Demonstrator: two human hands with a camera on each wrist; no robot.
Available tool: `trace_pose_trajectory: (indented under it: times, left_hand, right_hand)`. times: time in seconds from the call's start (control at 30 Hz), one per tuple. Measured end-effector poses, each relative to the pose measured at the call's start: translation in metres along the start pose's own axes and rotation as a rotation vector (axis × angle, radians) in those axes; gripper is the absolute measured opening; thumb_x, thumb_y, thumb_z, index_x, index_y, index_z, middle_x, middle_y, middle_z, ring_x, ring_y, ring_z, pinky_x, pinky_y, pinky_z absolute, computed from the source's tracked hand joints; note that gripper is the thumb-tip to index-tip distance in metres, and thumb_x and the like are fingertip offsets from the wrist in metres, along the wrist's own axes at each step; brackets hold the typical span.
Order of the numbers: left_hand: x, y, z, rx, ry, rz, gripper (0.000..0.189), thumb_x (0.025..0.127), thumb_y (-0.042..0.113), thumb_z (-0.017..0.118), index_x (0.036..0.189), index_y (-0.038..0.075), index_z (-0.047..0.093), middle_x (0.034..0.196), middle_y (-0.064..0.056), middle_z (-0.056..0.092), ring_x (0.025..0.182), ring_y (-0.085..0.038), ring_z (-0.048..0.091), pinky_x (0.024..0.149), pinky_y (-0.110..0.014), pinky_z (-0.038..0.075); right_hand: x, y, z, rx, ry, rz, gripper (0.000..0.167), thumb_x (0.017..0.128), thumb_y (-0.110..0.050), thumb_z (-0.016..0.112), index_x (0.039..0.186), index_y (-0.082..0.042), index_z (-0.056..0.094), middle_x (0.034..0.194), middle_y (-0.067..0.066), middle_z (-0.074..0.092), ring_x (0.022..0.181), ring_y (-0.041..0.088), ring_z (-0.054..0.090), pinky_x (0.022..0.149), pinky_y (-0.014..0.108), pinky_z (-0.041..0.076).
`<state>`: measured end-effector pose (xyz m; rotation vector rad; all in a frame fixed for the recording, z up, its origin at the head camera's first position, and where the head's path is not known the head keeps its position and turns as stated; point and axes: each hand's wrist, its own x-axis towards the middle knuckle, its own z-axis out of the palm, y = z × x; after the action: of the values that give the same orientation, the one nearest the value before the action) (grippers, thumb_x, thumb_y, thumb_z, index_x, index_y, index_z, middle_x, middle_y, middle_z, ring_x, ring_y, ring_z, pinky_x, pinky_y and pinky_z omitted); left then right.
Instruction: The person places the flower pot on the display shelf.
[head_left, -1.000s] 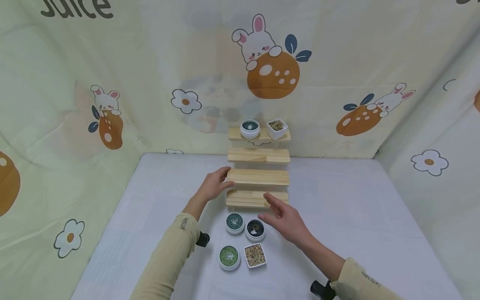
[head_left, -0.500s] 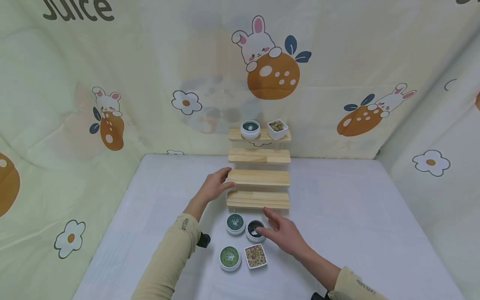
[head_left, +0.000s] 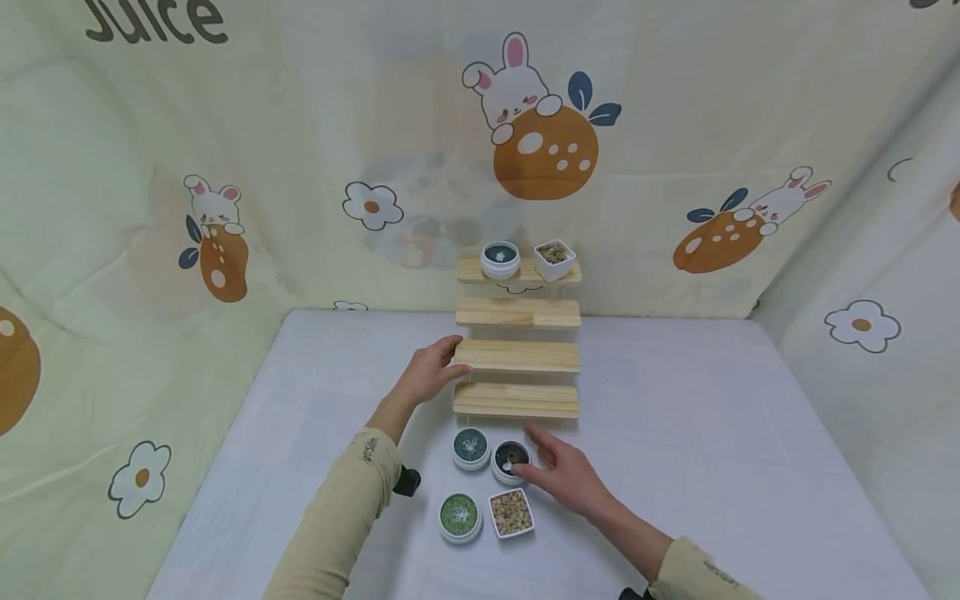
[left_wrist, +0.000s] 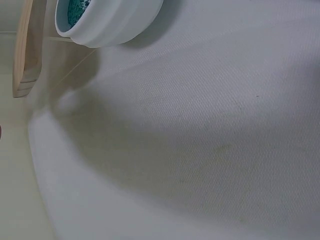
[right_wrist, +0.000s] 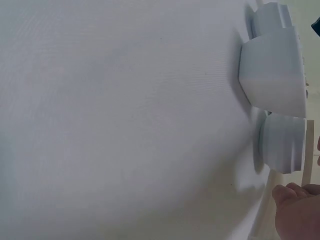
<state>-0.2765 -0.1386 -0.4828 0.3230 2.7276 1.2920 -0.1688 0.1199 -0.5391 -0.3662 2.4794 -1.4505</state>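
A tiered wooden display shelf [head_left: 517, 357] with several boards stands mid-table. My left hand [head_left: 427, 371] holds the left end of its third board down, thumb at the front edge and fingers behind; the left wrist view leaves that hand out. My right hand [head_left: 566, 475] is at the right side of a round white pot with dark filling [head_left: 512, 458], thumb over its rim and fingers spread past its far side. Beside this stands a teal-filled pot [head_left: 470, 447]. Closer in are a green-filled pot [head_left: 459, 515] and a square pot of pebbles [head_left: 512, 512].
On the top board sit a round white pot [head_left: 500, 260] and a square pot [head_left: 554, 258] with brownish filling. A printed cloth [head_left: 420, 100] hangs behind and at both sides of the white-covered table [head_left: 675, 433].
My right hand has come back from in front of the lowest board, down to the dark-filled pot. My left hand has stayed at the shelf's left end.
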Motion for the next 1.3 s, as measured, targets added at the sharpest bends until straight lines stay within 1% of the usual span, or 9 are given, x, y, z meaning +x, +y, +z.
trace_pose_trajectory:
  times: [0.17,0.37,0.5,0.67,0.9,1.03,1.3]
  left_hand:
    - [0.0,0.0,0.0,-0.014,0.0,0.012,0.067,0.091,0.02,0.071,0.144,-0.004,0.041,0.144,-0.021,0.048,0.13,-0.031,0.05,0.108,-0.036,0.044]
    - [0.001,-0.002,0.0,-0.006,0.001,0.013,0.066,0.091,0.021,0.071,0.144,-0.004,0.041,0.144,-0.021,0.048,0.13,-0.031,0.05,0.107,-0.036,0.045]
    - [0.001,-0.002,0.0,-0.008,0.002,0.012,0.066,0.091,0.021,0.071,0.144,-0.004,0.041,0.144,-0.021,0.048,0.13,-0.031,0.05,0.108,-0.036,0.044]
    - [0.0,0.0,0.0,0.001,0.006,0.002,0.066,0.091,0.021,0.071,0.144,-0.003,0.041,0.144,-0.021,0.048,0.13,-0.031,0.05,0.108,-0.036,0.044]
    - [0.0,0.0,0.0,0.005,0.005,0.006,0.066,0.091,0.022,0.071,0.144,-0.003,0.041,0.144,-0.02,0.047,0.13,-0.03,0.05,0.108,-0.037,0.044]
    - [0.0,0.0,0.0,0.011,0.005,0.003,0.066,0.091,0.023,0.071,0.144,-0.003,0.041,0.144,-0.02,0.047,0.13,-0.03,0.05,0.107,-0.037,0.044]
    - [0.0,0.0,0.0,0.013,0.006,0.001,0.066,0.091,0.024,0.071,0.144,-0.002,0.042,0.144,-0.02,0.048,0.13,-0.031,0.05,0.107,-0.036,0.045]
  right_hand:
    - [0.003,0.008,0.007,-0.004,0.019,-0.003,0.077,0.084,-0.031,0.078,0.143,0.004,0.044,0.146,0.017,0.046,0.132,0.03,0.047,0.108,0.036,0.042]
    - [0.004,0.011,0.013,0.048,0.022,0.02,0.077,0.083,-0.028,0.079,0.143,0.005,0.044,0.147,0.018,0.046,0.135,0.03,0.044,0.109,0.034,0.04]
    - [0.005,0.013,0.015,0.055,0.026,0.019,0.076,0.083,-0.028,0.08,0.143,0.004,0.045,0.146,0.018,0.047,0.135,0.03,0.044,0.109,0.034,0.04]
    - [0.005,0.014,0.017,0.06,0.026,0.002,0.076,0.082,-0.027,0.081,0.142,0.003,0.046,0.145,0.017,0.049,0.134,0.029,0.045,0.108,0.033,0.041]
    - [0.005,0.014,0.019,0.086,-0.005,-0.023,0.078,0.081,-0.025,0.082,0.143,0.004,0.044,0.146,0.019,0.047,0.135,0.03,0.044,0.109,0.033,0.04]
    - [0.006,0.014,0.02,0.075,-0.013,-0.029,0.078,0.081,-0.025,0.082,0.143,0.003,0.044,0.146,0.018,0.047,0.135,0.03,0.044,0.108,0.033,0.04]
    - [0.007,0.012,0.02,0.045,-0.01,-0.038,0.075,0.081,-0.027,0.081,0.142,0.001,0.048,0.142,0.017,0.052,0.13,0.03,0.05,0.105,0.035,0.044]
